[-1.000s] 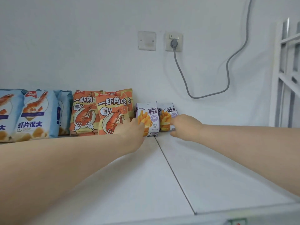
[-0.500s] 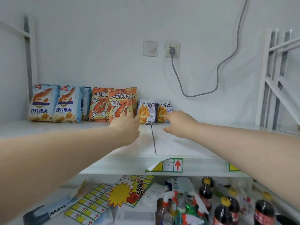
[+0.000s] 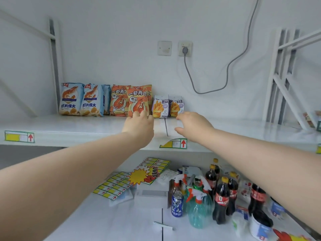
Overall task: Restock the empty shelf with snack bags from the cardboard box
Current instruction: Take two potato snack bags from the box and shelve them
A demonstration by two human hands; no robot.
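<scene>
I had drawn both hands back from the two small fries bags (image 3: 160,106), which stood upright at the back of the shelf (image 3: 86,126), beside the orange shrimp bags (image 3: 138,103). My left hand (image 3: 139,126) and right hand (image 3: 192,126) hovered, each grip loose and empty. That pair looked placed. The box was out of view.

Snack bags (image 3: 119,101) upright (blue, orange, purple) along shelf (image 3: 69,124).

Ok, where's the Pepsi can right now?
In the head view, the Pepsi can stands on the lower shelf, right of centre, just left of the green spray bottle.
</scene>
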